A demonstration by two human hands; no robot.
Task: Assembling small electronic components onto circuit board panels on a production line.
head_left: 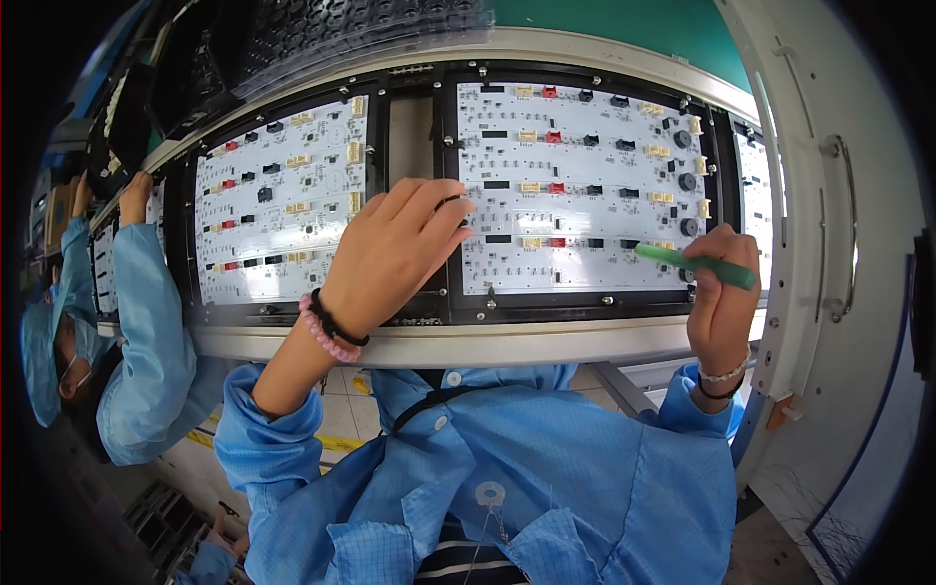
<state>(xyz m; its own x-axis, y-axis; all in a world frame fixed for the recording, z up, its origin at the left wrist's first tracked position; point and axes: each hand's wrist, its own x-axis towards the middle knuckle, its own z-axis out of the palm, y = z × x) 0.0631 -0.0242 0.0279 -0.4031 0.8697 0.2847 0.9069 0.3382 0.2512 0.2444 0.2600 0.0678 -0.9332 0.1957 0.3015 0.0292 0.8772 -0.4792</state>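
Observation:
My left hand [395, 244] is over the gap between two white circuit board panels, its bent fingertips at the left edge of the right panel [585, 219]. A dark band shows on one finger, and whatever lies under the fingertips is hidden. In my right hand [723, 283] is a green pen-like tool [692, 263], gripped between thumb and fingers. The tool's tip points left, at the black connectors of the panel's lowest row. Rows of red, black and cream connectors and round black buzzers [688, 182] fill this panel. Farther left is a similar panel [283, 205].
Black carrier frames with screws hold the panels between metal rails [458, 346]. Clear plastic trays [361, 39] lie beyond the far rail, near a green surface [624, 34]. A white machine wall with a metal handle [840, 229] stands at right. A co-worker in blue [146, 341] works at left.

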